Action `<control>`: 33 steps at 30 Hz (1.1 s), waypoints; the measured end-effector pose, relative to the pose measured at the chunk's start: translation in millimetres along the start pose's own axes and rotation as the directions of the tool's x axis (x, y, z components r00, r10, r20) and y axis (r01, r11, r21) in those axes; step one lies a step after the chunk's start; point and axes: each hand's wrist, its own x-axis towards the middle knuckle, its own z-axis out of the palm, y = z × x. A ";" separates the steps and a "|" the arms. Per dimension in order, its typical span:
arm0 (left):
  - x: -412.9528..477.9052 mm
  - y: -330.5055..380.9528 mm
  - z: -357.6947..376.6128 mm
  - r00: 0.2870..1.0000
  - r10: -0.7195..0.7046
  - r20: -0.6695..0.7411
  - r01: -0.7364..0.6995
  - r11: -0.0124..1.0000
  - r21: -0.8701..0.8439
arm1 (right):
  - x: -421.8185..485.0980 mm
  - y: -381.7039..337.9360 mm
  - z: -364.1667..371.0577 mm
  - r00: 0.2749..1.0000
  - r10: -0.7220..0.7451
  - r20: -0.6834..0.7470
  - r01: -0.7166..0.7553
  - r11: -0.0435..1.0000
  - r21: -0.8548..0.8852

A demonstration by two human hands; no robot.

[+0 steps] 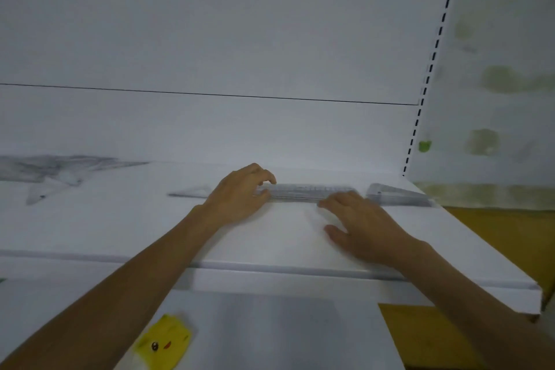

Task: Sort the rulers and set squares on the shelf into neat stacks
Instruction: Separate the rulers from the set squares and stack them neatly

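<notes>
A stack of clear plastic rulers (303,191) lies lengthwise on the white shelf (120,219), near its back. My left hand (240,195) grips the stack's left end with curled fingers. My right hand (357,219) lies flat, its straight fingertips touching the stack's right end. A clear set square (192,192) lies just left of my left hand. Another stack of clear set squares (396,195) sits at the shelf's right end. A loose heap of clear rulers and set squares (54,174) sprawls at the far left.
The shelf's back panel (210,39) rises right behind the rulers. A slotted upright (432,63) marks the right edge, with a mottled wall beyond. Below the shelf's front lip lies a lower shelf with a yellow pack (163,342) bearing a cartoon face.
</notes>
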 end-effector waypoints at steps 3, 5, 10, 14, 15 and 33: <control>-37.0 -41.7 -35.6 0.994 -0.110 0.024 0.108 0.993 0.042 | 36.3 -40.2 1.8 0.999 -0.031 -0.033 0.034 0.997 0.075; -66.6 -71.8 -65.1 0.984 -0.177 0.024 0.174 0.980 0.099 | 62.1 -73.3 5.4 0.997 -0.060 -0.048 0.066 0.990 0.124; -140.6 -135.7 -141.1 0.956 -0.292 -0.014 0.287 0.928 0.237 | 132.1 -165.8 8.9 0.985 -0.161 -0.065 0.171 0.967 0.190; -188.0 -164.9 -186.0 0.933 -0.347 -0.092 0.359 0.916 0.181 | 176.0 -239.7 19.0 0.980 -0.176 -0.095 0.197 0.927 0.319; -199.7 -170.8 -194.9 0.929 -0.357 -0.093 0.369 0.914 0.168 | 183.8 -257.7 24.3 0.978 -0.184 -0.097 0.207 0.916 0.344; -248.1 -312.5 -253.6 0.842 -0.519 -0.149 0.540 0.812 0.222 | 344.7 -386.9 90.5 0.950 -0.310 0.039 0.289 0.919 0.269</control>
